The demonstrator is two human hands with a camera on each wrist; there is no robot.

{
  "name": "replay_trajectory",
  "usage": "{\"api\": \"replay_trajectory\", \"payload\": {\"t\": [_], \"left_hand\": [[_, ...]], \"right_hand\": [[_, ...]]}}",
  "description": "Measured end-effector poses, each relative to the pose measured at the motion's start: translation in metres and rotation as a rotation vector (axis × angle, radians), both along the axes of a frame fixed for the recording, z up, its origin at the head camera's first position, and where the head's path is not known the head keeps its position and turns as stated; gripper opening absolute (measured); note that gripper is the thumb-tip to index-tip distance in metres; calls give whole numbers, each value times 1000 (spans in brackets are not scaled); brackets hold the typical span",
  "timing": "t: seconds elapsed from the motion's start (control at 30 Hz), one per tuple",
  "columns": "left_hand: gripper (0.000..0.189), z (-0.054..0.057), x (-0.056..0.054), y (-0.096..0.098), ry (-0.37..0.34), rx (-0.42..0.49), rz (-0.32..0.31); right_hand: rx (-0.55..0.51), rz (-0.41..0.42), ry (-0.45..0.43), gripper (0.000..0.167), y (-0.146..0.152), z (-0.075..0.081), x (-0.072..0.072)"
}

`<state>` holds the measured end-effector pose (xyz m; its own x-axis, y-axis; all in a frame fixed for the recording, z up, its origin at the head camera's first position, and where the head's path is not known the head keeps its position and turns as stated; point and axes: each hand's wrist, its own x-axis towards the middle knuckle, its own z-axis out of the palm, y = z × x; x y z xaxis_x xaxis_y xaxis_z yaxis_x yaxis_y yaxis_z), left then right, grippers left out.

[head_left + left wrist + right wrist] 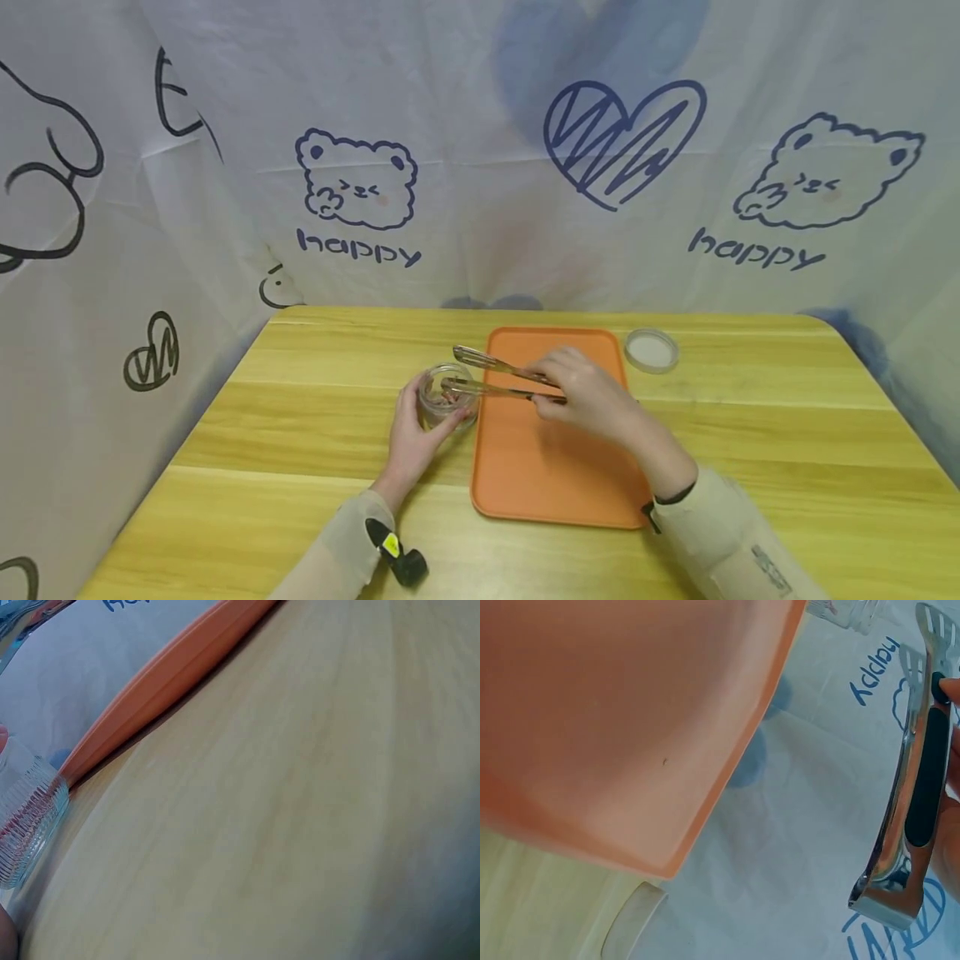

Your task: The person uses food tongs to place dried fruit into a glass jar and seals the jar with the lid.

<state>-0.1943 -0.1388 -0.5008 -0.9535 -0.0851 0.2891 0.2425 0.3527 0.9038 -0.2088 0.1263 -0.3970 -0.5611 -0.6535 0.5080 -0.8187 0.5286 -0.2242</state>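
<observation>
My left hand (412,433) holds a clear glass jar (448,414) at the left edge of the orange tray, fingers and thumb round its sides. Small reddish-brown pieces lie inside the jar; its ribbed wall shows in the left wrist view (34,817). Above the tray, my right hand (588,392) grips metal tongs (498,390) with dark handle pads (928,776). The tongs' arms stand apart, one tip over the jar's mouth and the other beyond its far rim. Whether that lower tip touches the pieces I cannot tell.
An orange tray (555,475) lies on the wooden table (787,433) below my right hand. Right of its far corner rests a round, clear-rimmed lid (652,351). A white printed cloth (480,167) hangs behind the table and along its left side.
</observation>
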Motion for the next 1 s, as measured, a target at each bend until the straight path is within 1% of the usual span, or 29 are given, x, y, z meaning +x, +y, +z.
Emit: {"api": "replay_trajectory", "payload": {"t": [0.1, 0.33, 0.47, 0.63, 0.8, 0.9, 1.0], "left_hand": [[82, 0, 0, 0, -8, 3, -1], [83, 0, 0, -1, -8, -4, -2], [84, 0, 0, -1, 0, -7, 3], [84, -1, -1, -1, 7, -28, 10], [85, -1, 0, -1, 4, -8, 3], [87, -1, -1, -1, 8, 9, -3], [87, 0, -1, 0, 9, 15, -5]], "right_hand": [[-6, -48, -33, 30, 0, 1, 4], [-58, -161, -272, 30, 2, 7, 20], [-63, -234, -332, 30, 8, 10, 28], [-60, -354, -348, 31, 25, 12, 34], [-50, -446, -345, 32, 48, 12, 37], [-50, -485, -352, 33, 62, 13, 41], [-45, -523, -329, 31, 76, 11, 45]]}}
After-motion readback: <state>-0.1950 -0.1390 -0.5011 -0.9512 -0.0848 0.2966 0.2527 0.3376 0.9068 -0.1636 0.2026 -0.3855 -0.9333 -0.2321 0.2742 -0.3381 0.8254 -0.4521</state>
